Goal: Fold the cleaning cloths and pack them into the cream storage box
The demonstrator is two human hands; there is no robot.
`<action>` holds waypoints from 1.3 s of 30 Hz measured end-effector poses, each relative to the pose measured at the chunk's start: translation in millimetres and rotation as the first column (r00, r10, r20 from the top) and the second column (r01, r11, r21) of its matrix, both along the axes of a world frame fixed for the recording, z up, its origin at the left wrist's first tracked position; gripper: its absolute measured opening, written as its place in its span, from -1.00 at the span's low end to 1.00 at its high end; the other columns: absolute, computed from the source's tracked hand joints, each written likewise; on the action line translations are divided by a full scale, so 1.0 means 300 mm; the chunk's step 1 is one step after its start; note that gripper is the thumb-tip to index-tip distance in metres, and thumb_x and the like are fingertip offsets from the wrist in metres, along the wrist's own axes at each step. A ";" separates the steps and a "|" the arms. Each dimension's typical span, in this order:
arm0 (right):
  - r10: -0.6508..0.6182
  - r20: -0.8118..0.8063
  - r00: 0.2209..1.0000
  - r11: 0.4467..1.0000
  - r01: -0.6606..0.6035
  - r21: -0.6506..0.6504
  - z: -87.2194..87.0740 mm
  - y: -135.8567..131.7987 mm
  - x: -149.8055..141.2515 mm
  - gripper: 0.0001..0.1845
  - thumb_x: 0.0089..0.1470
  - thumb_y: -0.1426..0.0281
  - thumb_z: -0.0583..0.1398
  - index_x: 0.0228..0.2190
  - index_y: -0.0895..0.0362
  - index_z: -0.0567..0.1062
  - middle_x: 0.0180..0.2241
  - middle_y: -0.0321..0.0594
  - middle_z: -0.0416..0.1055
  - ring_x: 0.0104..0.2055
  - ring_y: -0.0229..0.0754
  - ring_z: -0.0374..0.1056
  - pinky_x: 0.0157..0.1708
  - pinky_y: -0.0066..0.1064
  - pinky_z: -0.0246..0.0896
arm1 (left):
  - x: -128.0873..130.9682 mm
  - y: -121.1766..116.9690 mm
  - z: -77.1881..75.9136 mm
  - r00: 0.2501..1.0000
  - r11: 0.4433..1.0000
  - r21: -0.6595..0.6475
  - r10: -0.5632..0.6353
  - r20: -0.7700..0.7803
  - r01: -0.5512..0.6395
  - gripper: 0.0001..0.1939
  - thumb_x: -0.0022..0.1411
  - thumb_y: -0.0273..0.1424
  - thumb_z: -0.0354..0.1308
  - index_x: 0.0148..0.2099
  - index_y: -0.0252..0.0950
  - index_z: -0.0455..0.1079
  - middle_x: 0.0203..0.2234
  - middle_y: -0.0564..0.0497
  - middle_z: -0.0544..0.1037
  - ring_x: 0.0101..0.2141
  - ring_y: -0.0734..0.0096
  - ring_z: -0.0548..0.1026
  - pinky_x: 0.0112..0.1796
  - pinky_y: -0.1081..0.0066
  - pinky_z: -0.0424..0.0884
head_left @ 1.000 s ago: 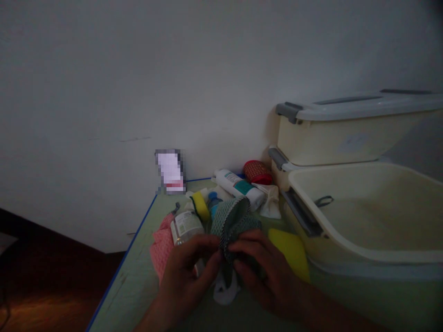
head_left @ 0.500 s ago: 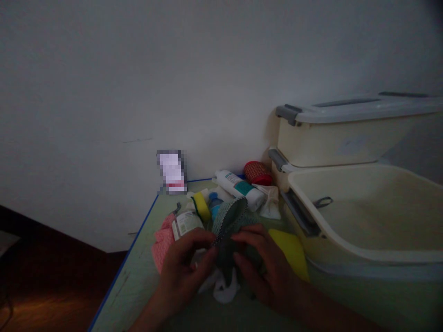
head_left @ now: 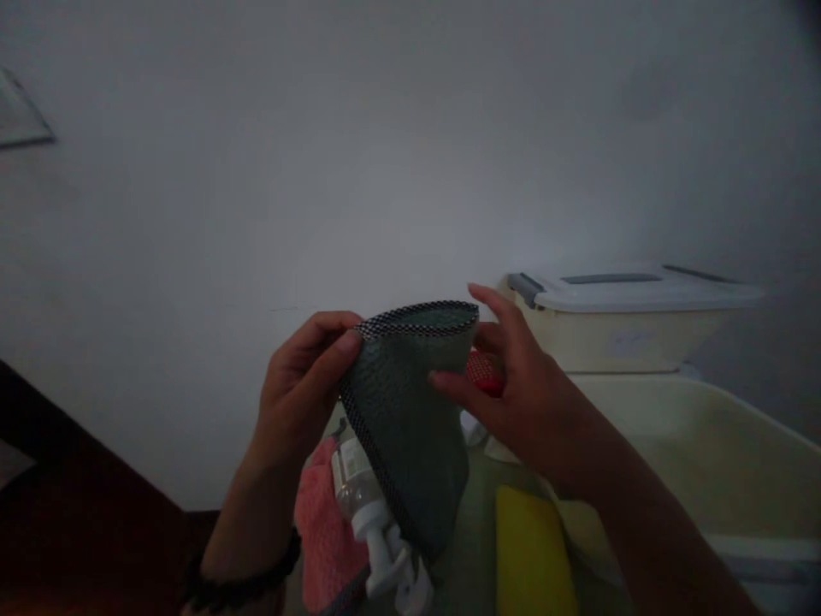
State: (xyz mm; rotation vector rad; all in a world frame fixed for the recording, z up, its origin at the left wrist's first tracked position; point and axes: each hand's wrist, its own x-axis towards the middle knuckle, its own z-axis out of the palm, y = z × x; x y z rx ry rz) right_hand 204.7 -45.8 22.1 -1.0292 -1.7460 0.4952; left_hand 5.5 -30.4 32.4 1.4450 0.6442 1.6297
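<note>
Left hand in a pinch, thumb foremost, on the upper left corner of a grey-green cloth. Right hand at the opposite corner, thumb and fingers spread well apart; contact with the fabric impossible to tell. Cloth raised over a pale table, checked border gaping along the top, lower end narrowing toward the tabletop. Step in hand, by judgement: spreading of the cloth at its border. Next move, likewise judged: calls for bringing right thumb and fingers together on the loose corner without slackening the left pinch. At lower left: pink cloth beside a clear bottle with white pump. At lower right: yellow pad. Partly hidden behind the right hand: red object. At right: lidless bin, with a lidded bin beyond. Likely hindrances: pump near the cloth's lower end, able to snag; crowded items behind, screened by the fabric.
</note>
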 end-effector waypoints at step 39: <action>0.016 0.101 0.995 0.955 -0.045 0.293 0.040 -0.002 0.008 -0.79 0.09 0.65 0.05 -0.31 0.11 0.30 -0.36 -0.36 0.30 -0.34 -0.35 0.28 -0.30 -0.47 0.17 | -0.072 -0.091 0.030 0.419 0.781 0.538 0.625 -0.659 -0.318 -0.88 0.16 -0.32 0.16 -0.20 -0.06 0.40 -0.34 0.14 0.59 -0.32 0.37 0.57 -0.27 0.35 0.52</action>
